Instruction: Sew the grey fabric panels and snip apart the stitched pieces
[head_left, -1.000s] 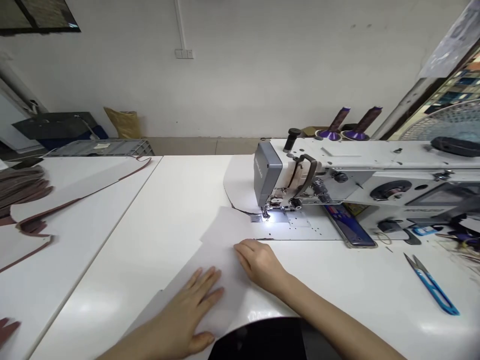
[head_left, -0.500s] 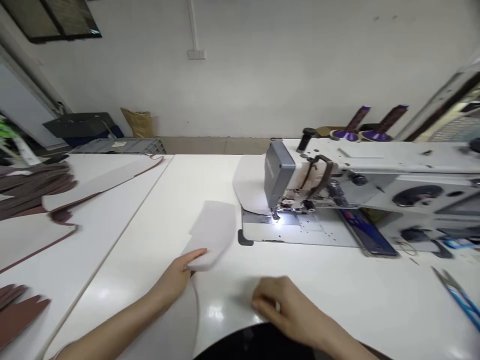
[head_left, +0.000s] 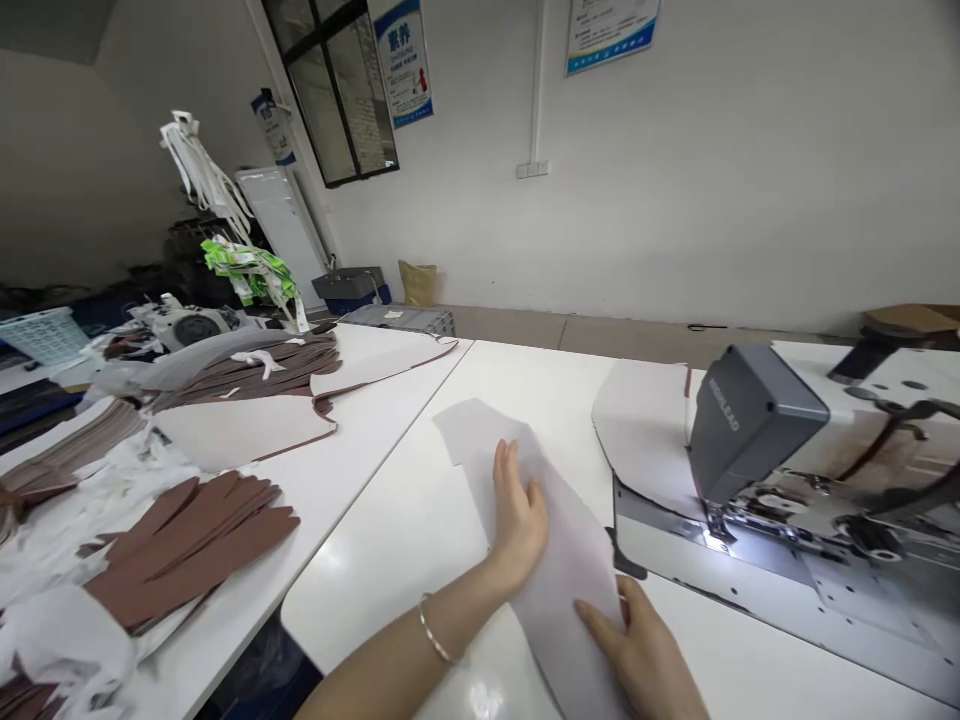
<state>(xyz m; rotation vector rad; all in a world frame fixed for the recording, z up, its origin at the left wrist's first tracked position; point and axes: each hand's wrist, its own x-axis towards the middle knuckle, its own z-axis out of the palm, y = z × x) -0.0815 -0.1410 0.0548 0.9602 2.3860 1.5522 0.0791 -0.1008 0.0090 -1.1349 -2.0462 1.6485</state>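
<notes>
You've got a sewing machine [head_left: 757,425] on your right, a white panel [head_left: 641,430] lying under its needle. On the table [head_left: 382,445] to your left are brown cut pieces [head_left: 187,545] among white scraps [head_left: 45,510]. A grey crate [head_left: 397,320] sits against the far wall [head_left: 675,180].

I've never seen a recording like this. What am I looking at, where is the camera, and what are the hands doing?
This view comes from a camera worn on a person's head, looking forward and down. The left hand rests on a pale sheet, and the right hand touches its lower edge. The sheet lies on a white table. To the right stands a sewing machine, with another pale piece beside its needle. Brown cut pieces lie on the next table.
</notes>
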